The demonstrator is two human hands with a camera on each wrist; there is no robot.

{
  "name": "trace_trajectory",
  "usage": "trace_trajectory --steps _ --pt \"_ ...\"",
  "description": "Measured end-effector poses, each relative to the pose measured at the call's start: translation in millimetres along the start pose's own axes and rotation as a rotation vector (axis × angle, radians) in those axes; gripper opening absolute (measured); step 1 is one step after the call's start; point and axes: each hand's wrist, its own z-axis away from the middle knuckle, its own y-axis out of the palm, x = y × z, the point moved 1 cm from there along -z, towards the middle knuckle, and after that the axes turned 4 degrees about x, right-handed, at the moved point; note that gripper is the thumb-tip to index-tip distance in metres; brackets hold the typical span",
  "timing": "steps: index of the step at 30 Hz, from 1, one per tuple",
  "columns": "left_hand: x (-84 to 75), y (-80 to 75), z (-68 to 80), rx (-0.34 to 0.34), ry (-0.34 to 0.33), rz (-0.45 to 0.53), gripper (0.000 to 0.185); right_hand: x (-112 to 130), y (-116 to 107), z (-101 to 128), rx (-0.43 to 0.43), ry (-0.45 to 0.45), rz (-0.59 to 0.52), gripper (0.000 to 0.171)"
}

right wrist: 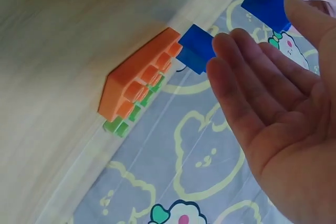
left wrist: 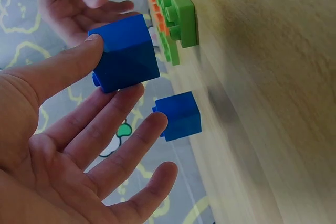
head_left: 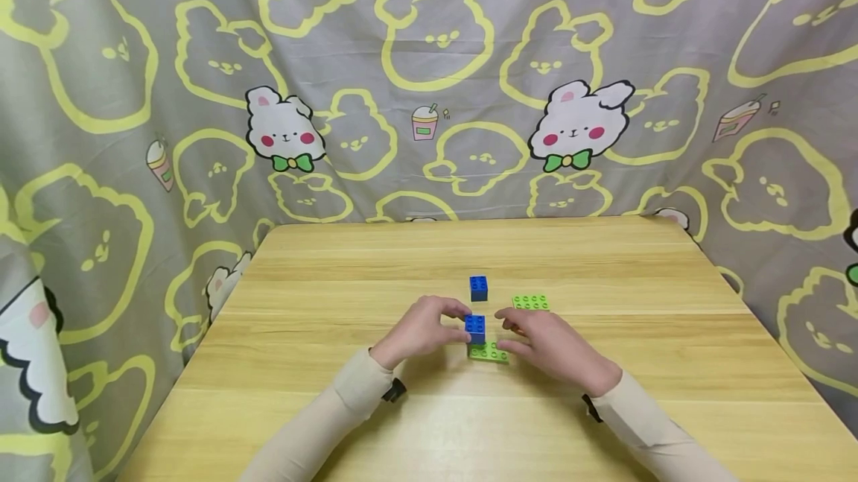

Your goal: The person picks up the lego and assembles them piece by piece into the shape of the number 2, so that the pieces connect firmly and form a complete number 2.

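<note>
The left hand (head_left: 422, 329) pinched a blue brick (head_left: 475, 328) between thumb and fingertips, thumb on one face and forefinger under it as the left wrist view showed. The brick stood just over, perhaps touching, the near green plate (head_left: 488, 352), which lay on the bench (head_left: 335, 407) at the centre; whether its studs were engaged could not be told.

The right hand (head_left: 546, 344) lay at 3 o'clock of the brick, fingers straight and relaxed, grasping nothing, its fingertips near the plate's right end. The right wrist view showed that palm open, and also an orange plate (right wrist: 139, 80) stacked on a green piece; this was not made out in the head view.

At 12 o'clock of the held brick, apart from it, a second blue brick (head_left: 479, 287) stood on the bench. A second green plate (head_left: 531, 302) lay at 1 o'clock, just beyond the right hand's fingers.

Risks, as judged: the near plate appeared unrestrained, so downward pressure off-centre could have tipped or slid it. A pinch on two faces only could have let the brick twist and seat crooked. The right fingers could have nudged the farther plate.
</note>
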Motion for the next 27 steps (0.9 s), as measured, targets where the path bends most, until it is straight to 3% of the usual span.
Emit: trace_trajectory --steps 9,27 --pt "-0.9 5.5 -1.4 0.023 0.008 -0.017 0.033 7.7 0.9 -1.8 -0.005 -0.041 -0.039 0.033" --pt "0.0 10.6 0.0 0.047 -0.009 -0.035 0.03 15.0 9.5 -6.3 -0.009 -0.038 0.035 0.029"
